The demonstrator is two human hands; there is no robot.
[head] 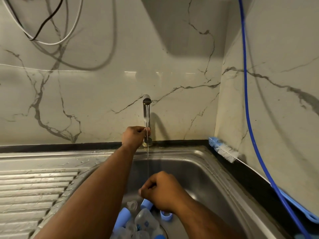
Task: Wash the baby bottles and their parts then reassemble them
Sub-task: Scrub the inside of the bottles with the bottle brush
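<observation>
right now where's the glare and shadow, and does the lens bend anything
Head view: light streaks glare on the wall; the tap casts a curved shadow to its right; the cables throw looping shadows upper left; the wide lens bows the sink rim.

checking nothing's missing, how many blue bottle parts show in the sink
4: a blue sleeve leftmost, a blue cap by the right hand, a blue ring under its wrist, a blue piece at the picture's bottom edge. More may hide under the arms.

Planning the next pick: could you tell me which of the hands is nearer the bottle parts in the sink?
Right. Right hand: just above the bottle parts; left hand: up at the tap.
</observation>
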